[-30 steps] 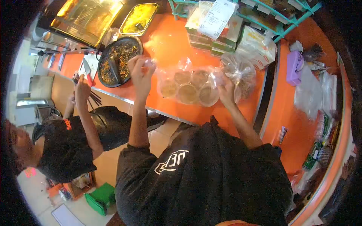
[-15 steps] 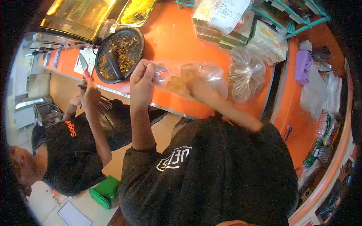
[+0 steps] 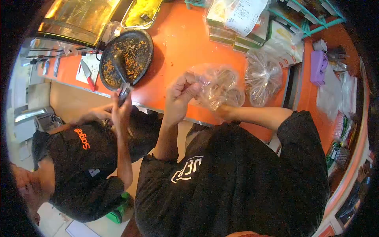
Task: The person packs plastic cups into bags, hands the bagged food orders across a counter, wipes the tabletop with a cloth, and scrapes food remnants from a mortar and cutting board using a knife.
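A clear plastic bag (image 3: 227, 85) with several round, clear-lidded containers in it is at the middle of the orange counter (image 3: 189, 43). My left hand (image 3: 181, 96) is closed on the bag's left edge, thumb against fingers. At the bag's lower side is my right hand (image 3: 223, 112), its fingers hidden by the crinkled plastic. Just to the right sits a second clear bag (image 3: 263, 77), gathered at its middle, its contents hard to make out.
Stacked boxes (image 3: 221, 23) with a receipt (image 3: 248, 15) stand at the back. Left are a black mortar plate (image 3: 136, 47), a yellow-filled tray (image 3: 152, 25) and a red-handled knife (image 3: 86, 70). A co-worker (image 3: 79, 166) stands close on the left. A purple holder (image 3: 318, 67) is right.
My left hand has moved right with the bag's edge, and the bag has bunched up. My right hand left the bag's right edge and reached across, then drew back low. The co-worker's hand moved toward the plate.
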A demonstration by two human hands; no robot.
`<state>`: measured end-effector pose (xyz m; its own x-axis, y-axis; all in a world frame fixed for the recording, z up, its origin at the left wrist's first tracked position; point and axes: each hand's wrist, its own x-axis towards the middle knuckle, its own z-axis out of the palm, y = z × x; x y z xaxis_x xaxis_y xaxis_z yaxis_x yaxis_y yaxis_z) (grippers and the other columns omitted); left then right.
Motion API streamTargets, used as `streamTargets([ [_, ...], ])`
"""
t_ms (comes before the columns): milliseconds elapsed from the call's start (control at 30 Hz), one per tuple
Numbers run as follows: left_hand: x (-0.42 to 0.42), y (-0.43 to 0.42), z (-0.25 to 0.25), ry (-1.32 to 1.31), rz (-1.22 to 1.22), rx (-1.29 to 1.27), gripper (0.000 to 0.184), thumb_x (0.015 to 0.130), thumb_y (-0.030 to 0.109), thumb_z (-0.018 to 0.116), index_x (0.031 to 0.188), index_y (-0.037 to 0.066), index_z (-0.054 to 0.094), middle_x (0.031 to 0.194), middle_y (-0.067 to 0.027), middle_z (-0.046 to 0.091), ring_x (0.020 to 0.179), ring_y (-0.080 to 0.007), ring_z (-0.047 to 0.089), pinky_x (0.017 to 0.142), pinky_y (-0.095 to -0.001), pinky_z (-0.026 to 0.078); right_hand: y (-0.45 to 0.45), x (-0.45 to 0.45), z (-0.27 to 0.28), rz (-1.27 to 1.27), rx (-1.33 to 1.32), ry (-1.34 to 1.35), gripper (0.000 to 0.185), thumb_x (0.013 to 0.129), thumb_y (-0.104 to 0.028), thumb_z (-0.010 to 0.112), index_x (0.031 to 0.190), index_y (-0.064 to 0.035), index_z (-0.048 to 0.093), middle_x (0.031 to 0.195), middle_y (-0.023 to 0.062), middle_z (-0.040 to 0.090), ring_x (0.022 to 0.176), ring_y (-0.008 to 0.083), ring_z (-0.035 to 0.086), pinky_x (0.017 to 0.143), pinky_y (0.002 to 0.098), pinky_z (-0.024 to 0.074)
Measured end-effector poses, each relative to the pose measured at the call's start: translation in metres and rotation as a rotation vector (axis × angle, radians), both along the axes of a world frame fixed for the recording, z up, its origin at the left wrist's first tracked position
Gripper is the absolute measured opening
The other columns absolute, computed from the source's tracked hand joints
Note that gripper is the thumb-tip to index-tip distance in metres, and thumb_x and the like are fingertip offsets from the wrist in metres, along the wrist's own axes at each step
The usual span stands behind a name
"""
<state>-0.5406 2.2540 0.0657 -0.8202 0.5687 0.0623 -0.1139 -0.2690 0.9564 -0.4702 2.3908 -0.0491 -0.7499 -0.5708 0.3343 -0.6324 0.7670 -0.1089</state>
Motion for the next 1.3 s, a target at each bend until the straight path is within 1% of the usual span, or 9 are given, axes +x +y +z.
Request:
streamTargets([
  [367,-0.014,-0.006,0.014,-0.024,0.172,0.019,0.013,0.085,0.014,0.05,0.077,0.004,0.047,0.08,-0.0055,0.057,0.059,-0.0067,0.042,0.056,-0.0197,0.038,0.01,-0.032,-0.009,0.003,0.059,-0.037,0.01,0.072,-0.012,0.054,0.079,-0.005,0.055,0.073,0.0093,0.056,0.066,0.0264,0.055,0.061,0.0368,0.0424],
  [467,-0.027,-0.009,0.012,-0.056,0.088,0.056,0.013,0.086,0.013,0.049,0.077,0.005,0.046,0.082,-0.0057,0.057,0.059,-0.0061,0.042,0.057,-0.0188,0.038,0.029,-0.054,-0.006,0.012,0.062,-0.089,0.009,0.072,-0.012,0.054,0.079,-0.005,0.055,0.073,0.0093,0.057,0.065,0.0264,0.055,0.06,0.0369,0.0425],
  [600,-0.026,-0.009,0.014,0.12,0.036,-0.081,0.017,0.077,0.009,0.06,0.074,0.007,0.043,0.081,-0.0058,0.057,0.07,-0.0085,0.049,0.065,-0.021,0.04,0.038,-0.071,-0.007,0.006,0.064,-0.112,0.009,0.072,-0.012,0.054,0.077,-0.005,0.055,0.072,0.0092,0.057,0.064,0.0264,0.055,0.059,0.0369,0.0425],
  [667,-0.019,-0.009,0.017,0.05,0.038,-0.096,0.017,0.075,0.006,0.062,0.076,0.006,0.045,0.079,-0.0039,0.055,0.071,-0.008,0.049,0.067,-0.0217,0.041,0.038,-0.073,-0.01,-0.013,0.065,-0.106,0.009,0.072,-0.012,0.054,0.077,-0.005,0.055,0.072,0.0092,0.057,0.064,0.0264,0.055,0.058,0.037,0.0425],
  [800,-0.011,-0.016,0.002,0.125,0.206,-0.193,0.018,0.073,0.002,0.063,0.077,0.006,0.046,0.075,-0.0015,0.051,0.072,-0.0076,0.049,0.067,-0.0222,0.042,0.032,-0.056,-0.025,-0.155,0.069,-0.007,0.009,0.072,-0.013,0.054,0.076,-0.005,0.056,0.071,0.0091,0.057,0.063,0.0264,0.055,0.057,0.037,0.0426],
  [933,-0.003,-0.02,0.002,0.034,0.268,-0.1,0.018,0.073,0.001,0.063,0.076,0.006,0.046,0.075,-0.0015,0.051,0.071,-0.0079,0.05,0.066,-0.0224,0.042,-0.003,-0.04,-0.053,-0.372,0.094,0.131,0.009,0.072,-0.013,0.054,0.075,-0.005,0.056,0.071,0.009,0.058,0.062,0.0264,0.055,0.055,0.0371,0.0426],
  [1133,-0.007,0.003,0.018,0.111,0.23,-0.032,0.02,0.071,0.001,0.063,0.076,0.007,0.044,0.074,-0.0028,0.053,0.069,-0.009,0.05,0.064,-0.022,0.04,-0.017,-0.077,-0.036,-0.133,-0.019,-0.057,0.011,0.073,-0.015,0.055,0.078,-0.0044,0.056,0.073,0.0097,0.058,0.065,0.0254,0.056,0.059,0.0363,0.0431],
  [1233,-0.008,0.002,0.023,-0.005,0.173,-0.033,0.019,0.073,0.002,0.063,0.079,0.006,0.045,0.075,-0.0034,0.053,0.07,-0.0094,0.051,0.064,-0.022,0.04,-0.015,-0.098,-0.035,-0.124,-0.031,-0.146,0.013,0.074,-0.015,0.055,0.079,-0.0041,0.057,0.075,0.0101,0.058,0.067,0.0249,0.056,0.06,0.0358,0.0433],
  [1300,-0.014,-0.004,0.021,0.091,0.123,-0.161,0.018,0.074,0.002,0.062,0.08,0.006,0.046,0.077,-0.0035,0.054,0.071,-0.0098,0.052,0.065,-0.0219,0.041,-0.009,-0.109,-0.036,-0.127,-0.041,-0.208,0.014,0.074,-0.016,0.055,0.08,-0.0039,0.057,0.075,0.0103,0.058,0.069,0.0245,0.056,0.061,0.0356,0.0435],
])
